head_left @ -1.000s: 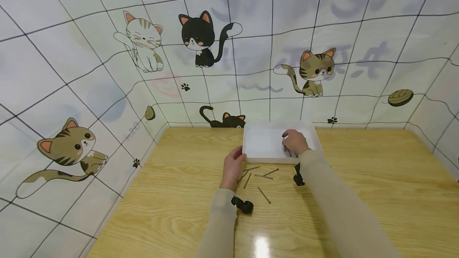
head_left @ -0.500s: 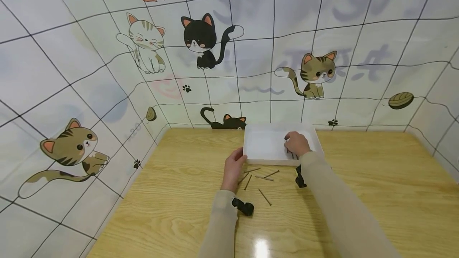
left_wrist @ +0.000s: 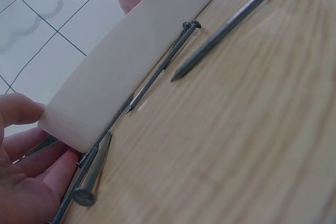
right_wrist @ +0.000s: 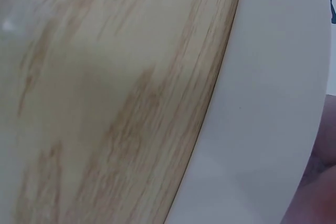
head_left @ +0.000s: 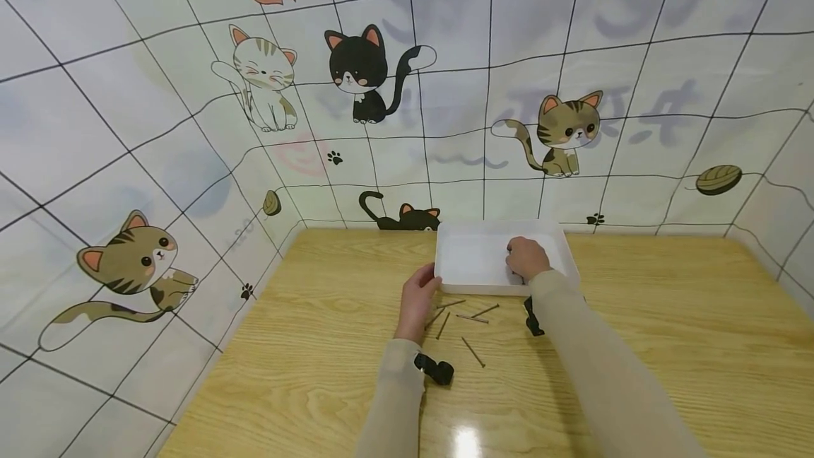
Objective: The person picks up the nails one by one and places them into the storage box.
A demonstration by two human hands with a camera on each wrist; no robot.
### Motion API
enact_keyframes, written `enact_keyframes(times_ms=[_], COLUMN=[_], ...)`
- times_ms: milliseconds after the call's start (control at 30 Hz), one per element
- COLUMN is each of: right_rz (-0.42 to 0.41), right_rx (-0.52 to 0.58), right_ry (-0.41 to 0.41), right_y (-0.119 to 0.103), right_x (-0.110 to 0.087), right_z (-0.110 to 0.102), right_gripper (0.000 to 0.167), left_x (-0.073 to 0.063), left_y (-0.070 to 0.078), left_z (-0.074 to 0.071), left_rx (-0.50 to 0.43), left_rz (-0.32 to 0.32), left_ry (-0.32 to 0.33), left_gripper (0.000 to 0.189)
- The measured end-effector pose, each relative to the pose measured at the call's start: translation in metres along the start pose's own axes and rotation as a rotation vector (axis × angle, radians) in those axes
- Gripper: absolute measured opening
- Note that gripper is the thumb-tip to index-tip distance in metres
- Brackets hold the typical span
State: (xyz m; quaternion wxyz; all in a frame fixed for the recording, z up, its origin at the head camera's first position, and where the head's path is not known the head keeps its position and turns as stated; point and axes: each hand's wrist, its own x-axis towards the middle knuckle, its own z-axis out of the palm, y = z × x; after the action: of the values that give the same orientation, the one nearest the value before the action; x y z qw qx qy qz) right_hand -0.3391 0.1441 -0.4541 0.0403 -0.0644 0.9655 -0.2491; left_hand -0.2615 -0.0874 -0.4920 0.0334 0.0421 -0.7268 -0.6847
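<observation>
Cat-print wall [head_left: 458, 115], wood table [head_left: 305, 345]. White tray [head_left: 470, 256] at table's far edge. Left hand [head_left: 416, 304] grips tray's near left corner, loose nails [left_wrist: 229, 28] just right of it. Right hand [head_left: 529, 257] inside tray, fingers curled, can't tell if gripping.

Near the far edge of the yellow wood-grained desk [head_left: 305, 345], the bare right hand [head_left: 529, 256] mostly hides thin dark nails [head_left: 523, 280] inside the shallow white rectangular tray [head_left: 470, 260]; the left wrist view's top edge cuts off one grey steel nail [left_wrist: 229, 28].
</observation>
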Motion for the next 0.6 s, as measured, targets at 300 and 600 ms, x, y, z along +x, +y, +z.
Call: enact_keyframes(times_ms=[300, 600], right_rz=[-0.039, -0.034], right_rx=[-0.027, -0.001], right_ry=[0.000, -0.004], right_y=[0.005, 0.001], right_x=[-0.003, -0.010], right_z=[0.002, -0.008], right_gripper=[0.032, 0.033], left_x=[-0.015, -0.006], left_y=[0.018, 0.011], left_z=[0.001, -0.001], left_rx=[-0.001, -0.004], left_rz=[-0.010, -0.026], left_ry=[-0.029, -0.014], left_gripper=[0.039, 0.038])
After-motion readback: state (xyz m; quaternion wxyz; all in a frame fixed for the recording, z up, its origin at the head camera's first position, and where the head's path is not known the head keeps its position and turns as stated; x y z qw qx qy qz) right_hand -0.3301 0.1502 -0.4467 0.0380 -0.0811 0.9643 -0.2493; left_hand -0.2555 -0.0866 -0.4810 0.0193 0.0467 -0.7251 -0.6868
